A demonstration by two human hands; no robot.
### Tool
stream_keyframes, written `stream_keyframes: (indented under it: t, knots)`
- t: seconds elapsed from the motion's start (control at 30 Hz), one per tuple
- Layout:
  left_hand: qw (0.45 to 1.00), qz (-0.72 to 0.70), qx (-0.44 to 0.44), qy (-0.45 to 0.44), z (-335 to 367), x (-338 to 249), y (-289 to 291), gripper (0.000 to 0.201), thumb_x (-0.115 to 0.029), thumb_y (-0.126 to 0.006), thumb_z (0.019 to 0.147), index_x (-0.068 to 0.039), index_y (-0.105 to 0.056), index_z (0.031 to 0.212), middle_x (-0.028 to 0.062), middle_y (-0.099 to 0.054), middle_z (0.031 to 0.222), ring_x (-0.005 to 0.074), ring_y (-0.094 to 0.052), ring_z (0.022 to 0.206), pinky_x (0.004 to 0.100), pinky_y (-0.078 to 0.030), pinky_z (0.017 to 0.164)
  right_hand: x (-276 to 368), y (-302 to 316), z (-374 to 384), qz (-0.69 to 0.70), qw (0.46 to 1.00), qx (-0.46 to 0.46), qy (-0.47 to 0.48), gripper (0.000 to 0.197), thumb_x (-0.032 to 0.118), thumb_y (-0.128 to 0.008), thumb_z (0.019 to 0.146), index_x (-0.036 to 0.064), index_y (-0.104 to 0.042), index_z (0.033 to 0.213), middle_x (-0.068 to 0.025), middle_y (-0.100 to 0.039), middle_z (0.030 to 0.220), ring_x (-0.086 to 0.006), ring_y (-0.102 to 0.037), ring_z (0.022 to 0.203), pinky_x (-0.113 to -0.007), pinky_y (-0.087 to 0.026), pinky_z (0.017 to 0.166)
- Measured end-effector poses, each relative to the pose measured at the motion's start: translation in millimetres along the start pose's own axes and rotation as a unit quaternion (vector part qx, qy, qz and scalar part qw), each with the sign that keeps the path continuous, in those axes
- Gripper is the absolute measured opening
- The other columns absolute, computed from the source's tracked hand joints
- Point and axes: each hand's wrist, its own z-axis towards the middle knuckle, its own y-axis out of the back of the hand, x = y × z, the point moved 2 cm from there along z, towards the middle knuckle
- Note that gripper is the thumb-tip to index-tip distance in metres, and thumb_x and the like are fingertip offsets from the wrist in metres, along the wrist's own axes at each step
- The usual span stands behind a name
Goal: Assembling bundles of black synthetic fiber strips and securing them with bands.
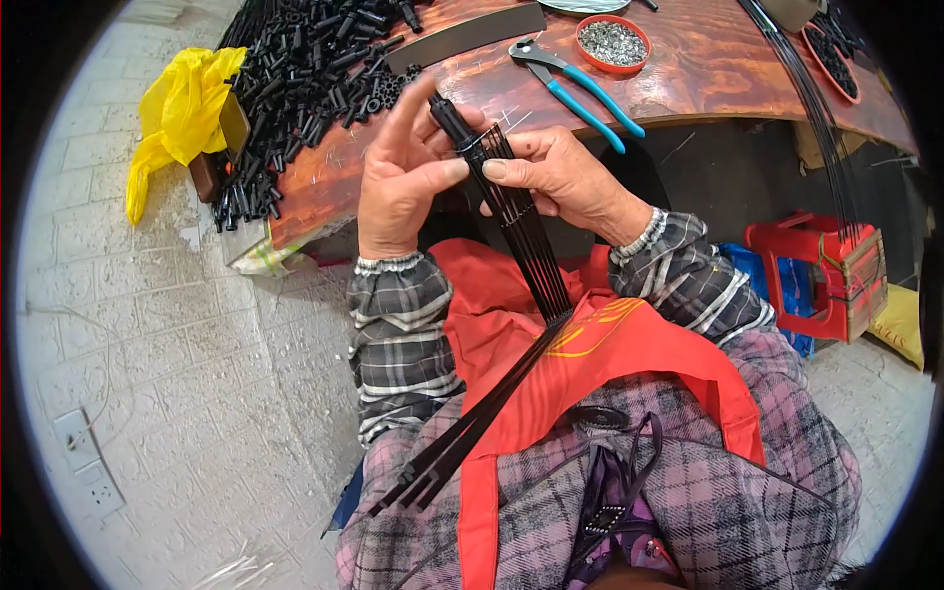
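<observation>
A bundle of thin black umbrella ribs (528, 241) hangs from a black plastic runner (450, 120), slanting down over my lap with its loose ends at the lower left. My left hand (405, 187) is closed around the runner, the thumb against its lower side and the fingers raised behind it. With thumb and fingers, my right hand (565, 175) pinches the ribs just below the runner. A thin wire ring shows where the ribs meet the runner. Behind the bundle, some fingertips are hidden.
A reddish wooden table (462, 84) carries a heap of black plastic parts (305, 74), blue-handled pliers (580, 93) and a red dish of small metal pieces (615, 44). More black ribs (811, 108) hang over its right edge. A red stool (811, 275) stands right; a yellow bag (187, 108) hangs left.
</observation>
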Motion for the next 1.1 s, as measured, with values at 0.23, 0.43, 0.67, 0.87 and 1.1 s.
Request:
stream_keyframes:
  t: [0.23, 0.43, 0.67, 0.87, 1.1]
  knots:
    - [0.996, 0.078, -0.029, 0.035, 0.7, -3.9, -5.0, 0.054, 0.012, -0.055, 0.064, 0.003, -0.044, 0.116, 0.0104, -0.053, 0.101, 0.0182, -0.052, 0.095, 0.0293, -0.043, 0.083, -0.9, 0.8, -0.7, -0.01, 1.0, -0.011, 0.002, 0.021, 0.023, -0.057, 0.08, 0.0038, -0.057, 0.089, -0.0053, -0.062, 0.067, -0.0014, -0.051, 0.047, -0.012, -0.025, 0.032]
    - [0.993, 0.104, -0.055, 0.029, 2.0, -4.0, -5.7, 0.054, 0.013, -0.053, 0.062, 0.003, -0.046, 0.115, 0.0088, -0.054, 0.097, 0.0153, -0.053, 0.088, 0.0264, -0.043, 0.08, -2.9, -1.7, -1.0, -0.003, 0.999, -0.032, 0.01, 0.022, 0.023, -0.057, 0.08, 0.004, -0.057, 0.091, -0.0045, -0.061, 0.067, -0.0017, -0.052, 0.049, -0.012, -0.024, 0.032]
    - [0.986, 0.129, -0.1, 0.024, 1.4, -1.8, -13.0, 0.054, 0.014, -0.051, 0.061, 0.004, -0.047, 0.114, 0.0076, -0.054, 0.093, 0.0135, -0.054, 0.084, 0.0237, -0.044, 0.076, -6.5, 1.1, 1.1, -0.002, 1.0, -0.027, -0.001, 0.022, 0.023, -0.058, 0.079, 0.0041, -0.058, 0.091, -0.0034, -0.061, 0.067, -0.0019, -0.052, 0.049, -0.012, -0.024, 0.033]
    - [0.986, 0.13, -0.106, 0.024, -1.4, -3.5, -14.8, 0.056, 0.014, -0.052, 0.06, 0.003, -0.046, 0.115, 0.0083, -0.055, 0.092, 0.0137, -0.055, 0.082, 0.0247, -0.045, 0.075, -7.7, -2.0, -0.3, 0.015, 0.999, -0.029, 0.013, 0.02, 0.023, -0.058, 0.079, 0.0041, -0.06, 0.085, -0.0009, -0.059, 0.064, -0.0006, -0.046, 0.045, -0.012, -0.024, 0.033]
    - [0.982, 0.12, -0.142, 0.006, -3.5, 1.5, -8.3, 0.06, 0.013, -0.056, 0.06, 0.001, -0.044, 0.118, 0.0101, -0.055, 0.093, 0.0146, -0.056, 0.081, 0.0265, -0.045, 0.075, -5.8, -8.7, -2.0, 0.04, 0.998, -0.032, 0.04, 0.018, 0.022, -0.058, 0.08, 0.0048, -0.06, 0.085, 0.001, -0.057, 0.062, 0.0008, -0.04, 0.042, -0.014, -0.022, 0.035]
